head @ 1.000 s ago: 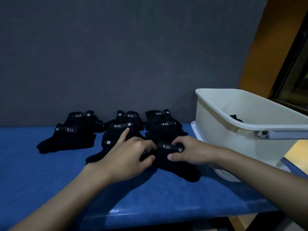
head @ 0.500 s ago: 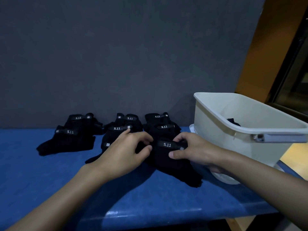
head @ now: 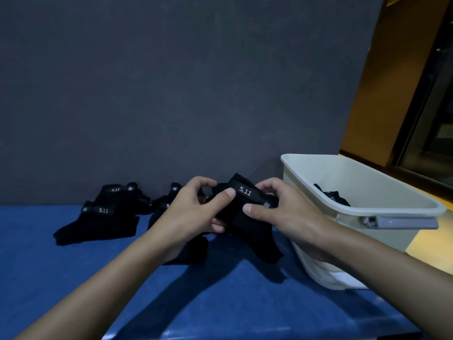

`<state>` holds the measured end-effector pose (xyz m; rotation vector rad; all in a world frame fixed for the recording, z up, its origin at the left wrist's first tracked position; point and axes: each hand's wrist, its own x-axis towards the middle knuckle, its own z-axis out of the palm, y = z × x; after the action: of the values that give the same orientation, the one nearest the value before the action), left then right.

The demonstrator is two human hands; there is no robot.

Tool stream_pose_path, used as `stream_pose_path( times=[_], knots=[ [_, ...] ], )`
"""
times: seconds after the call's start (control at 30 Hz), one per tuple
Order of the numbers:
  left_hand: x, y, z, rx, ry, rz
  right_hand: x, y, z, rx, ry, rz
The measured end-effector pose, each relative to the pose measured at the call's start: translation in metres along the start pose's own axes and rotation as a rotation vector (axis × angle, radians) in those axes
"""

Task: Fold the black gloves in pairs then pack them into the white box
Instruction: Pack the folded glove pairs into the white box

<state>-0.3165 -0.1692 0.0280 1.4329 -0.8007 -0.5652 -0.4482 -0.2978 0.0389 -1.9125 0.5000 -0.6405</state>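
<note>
Both hands held 1 bundle of black gloves (head: 247,217) just to the left of the white box (head: 367,177), up off the blue table (head: 220,303). The left hand (head: 193,207) pinched the end farther from the box, with its thumb on top beside the "5.11" strap and its fingers curled behind. The right hand (head: 282,209) pinched the end nearer the box, with its thumb pressed down on the strap. I think they held it like this, 1 hand at each end, so the gloves would stay flat on each other for the fold. The loose part of the gloves hung down toward the table. I could not tell if the tips touched it.

The box was open at the top. 1 dark glove bundle (head: 332,196) lay inside it already, low against the near wall, and there was lots of room beside it. The box's rim stood higher than the held bundle, so I think the hands would need to go up and over it. The right arm lay close along the box's near wall, under the grey handle (head: 402,222) — not much room to swing there.

2 more piles lay farther left of the box, by the grey wall (head: 196,94). The middle pile (head: 166,207) was half hidden behind the left hand, and the far pile (head: 105,217) was well apart from the box.
</note>
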Motion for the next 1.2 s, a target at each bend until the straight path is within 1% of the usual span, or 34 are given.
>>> stream_pose_path(
  times=[0.07,0.1,0.17,0.27,0.4,0.47,0.63,0.83,0.93,1.03,1.1,1.2],
  knots=[
    [0.000,0.008,0.005,-0.131,-0.011,0.023,-0.002,-0.004,0.000,-0.027,-0.020,-0.024],
    [0.001,0.010,0.006,-0.157,-0.014,0.043,-0.003,-0.007,-0.001,-0.045,-0.020,-0.038],
    [0.005,0.015,0.007,-0.139,-0.006,0.105,-0.003,-0.014,-0.005,-0.069,-0.024,-0.062],
    [0.015,0.028,0.008,-0.095,0.004,0.181,-0.003,-0.029,-0.018,-0.038,-0.051,-0.086],
    [0.032,0.057,0.015,-0.091,-0.045,0.243,0.002,-0.052,-0.046,-0.014,-0.066,-0.130],
    [0.042,0.074,0.022,-0.078,-0.088,0.266,0.010,-0.061,-0.066,0.040,-0.063,-0.132],
    [0.072,0.111,0.054,-0.027,-0.206,0.306,0.028,-0.073,-0.121,0.105,-0.194,-0.105],
    [0.108,0.123,0.103,0.013,-0.295,0.298,0.044,-0.059,-0.171,0.088,-0.151,-0.086],
    [0.125,0.116,0.125,0.024,-0.333,0.280,0.051,-0.047,-0.191,0.094,-0.147,-0.054],
    [0.139,0.104,0.137,0.031,-0.372,0.252,0.057,-0.032,-0.204,0.046,-0.124,-0.022],
    [0.150,0.092,0.137,0.109,-0.374,0.275,0.059,-0.021,-0.212,0.035,-0.119,0.004],
    [0.165,0.071,0.128,0.431,-0.347,0.426,0.061,-0.006,-0.219,-0.036,-0.117,0.076]
  ],
)
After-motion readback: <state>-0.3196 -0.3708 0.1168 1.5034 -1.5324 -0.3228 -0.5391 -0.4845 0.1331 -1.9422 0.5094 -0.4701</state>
